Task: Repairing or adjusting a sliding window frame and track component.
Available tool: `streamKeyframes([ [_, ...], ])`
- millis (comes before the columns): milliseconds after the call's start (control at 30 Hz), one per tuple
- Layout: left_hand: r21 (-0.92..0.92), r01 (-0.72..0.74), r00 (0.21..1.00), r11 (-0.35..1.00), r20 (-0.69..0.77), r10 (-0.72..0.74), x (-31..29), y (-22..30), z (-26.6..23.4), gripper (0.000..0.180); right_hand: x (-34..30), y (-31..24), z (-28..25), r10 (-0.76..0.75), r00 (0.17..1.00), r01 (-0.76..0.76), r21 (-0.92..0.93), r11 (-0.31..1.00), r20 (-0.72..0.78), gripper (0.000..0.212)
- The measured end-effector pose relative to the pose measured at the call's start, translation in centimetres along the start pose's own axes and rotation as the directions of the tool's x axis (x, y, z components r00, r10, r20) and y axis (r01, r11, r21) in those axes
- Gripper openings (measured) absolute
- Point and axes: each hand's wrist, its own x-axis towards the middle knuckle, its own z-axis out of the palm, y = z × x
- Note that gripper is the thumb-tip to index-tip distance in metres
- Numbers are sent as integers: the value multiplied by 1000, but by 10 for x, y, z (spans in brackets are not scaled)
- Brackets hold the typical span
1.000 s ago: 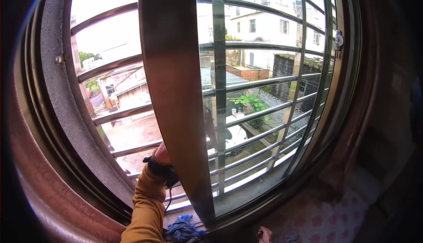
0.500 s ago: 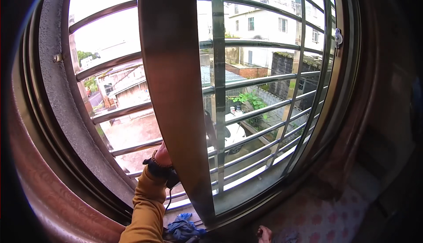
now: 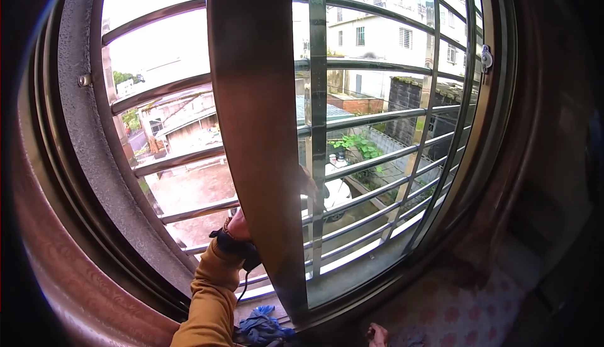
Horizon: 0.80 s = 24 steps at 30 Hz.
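Grip: our left hand (image 3: 239,226), low centre of the frame, is reached up behind the brown window sash (image 3: 258,127); fingers hidden by the sash, with what may be fingertips showing through the glass at its right edge, so we cannot tell if the grip is closed on anything. Right hand (image 3: 376,333) barely shows at the bottom edge, right of centre; its grip cannot be read either.

Progress, as we judge it: sash stands mid-window, upper centre to lower centre, the left half open to the air, the right half glazed. How much sliding is left we cannot say.

Around: metal bars (image 3: 377,117) run across the whole opening outside. A blue cloth (image 3: 261,327) lies on the sill at bottom centre, just beside the sash foot and possibly in its track. Orange sleeve (image 3: 211,303) rises from the lower edge.
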Motion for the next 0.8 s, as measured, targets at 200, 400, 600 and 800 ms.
streamKeyframes([
  [200,57,30,999,998,-46,-27,14,1,14,38,-1,14,6,-539,842,530,-215,820,19,16],
  [400,208,86,996,974,-48,-78,13,10,24,36,2,12,0,47,999,-43,135,990,-27,18],
  [600,92,-251,968,964,-5,252,19,-14,22,29,-6,-20,7,140,989,-143,52,988,55,20],
  [800,300,1,989,954,-144,45,14,-1,31,19,-4,6,16,-531,833,510,-160,845,-152,25],
])
